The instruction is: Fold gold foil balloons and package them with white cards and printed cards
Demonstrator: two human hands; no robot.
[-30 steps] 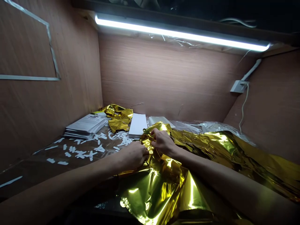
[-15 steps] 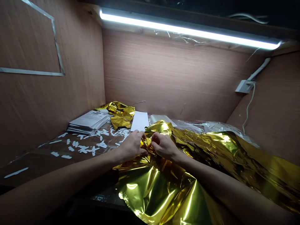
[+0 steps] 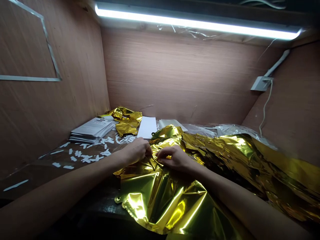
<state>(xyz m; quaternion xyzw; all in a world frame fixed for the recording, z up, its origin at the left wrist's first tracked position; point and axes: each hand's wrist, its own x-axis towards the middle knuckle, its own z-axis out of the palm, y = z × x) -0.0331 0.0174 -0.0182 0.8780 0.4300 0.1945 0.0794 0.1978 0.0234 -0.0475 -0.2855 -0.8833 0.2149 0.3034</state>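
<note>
Gold foil sheet [image 3: 175, 200] lies crumpled across the bench from centre to three o'clock; our left hand [image 3: 136, 151] and right hand [image 3: 175, 159] each pinch a fold of it, close together; at eleven o'clock we see a crumpled foil wad [image 3: 127, 120], leaflets [image 3: 93, 129], scattered white paper scraps [image 3: 85, 156].

Both forearms reach forward; left hand [image 3: 136, 151] and right hand [image 3: 176, 159] meet, fingers [image 3: 162, 155] pinched.

dark bench top [image 3: 37, 173] with gold foil sheet [image 3: 162, 200], white paper scraps [image 3: 85, 156], leaflet stack [image 3: 91, 129], white card [image 3: 147, 127], crumpled foil wad [image 3: 127, 120]
</note>
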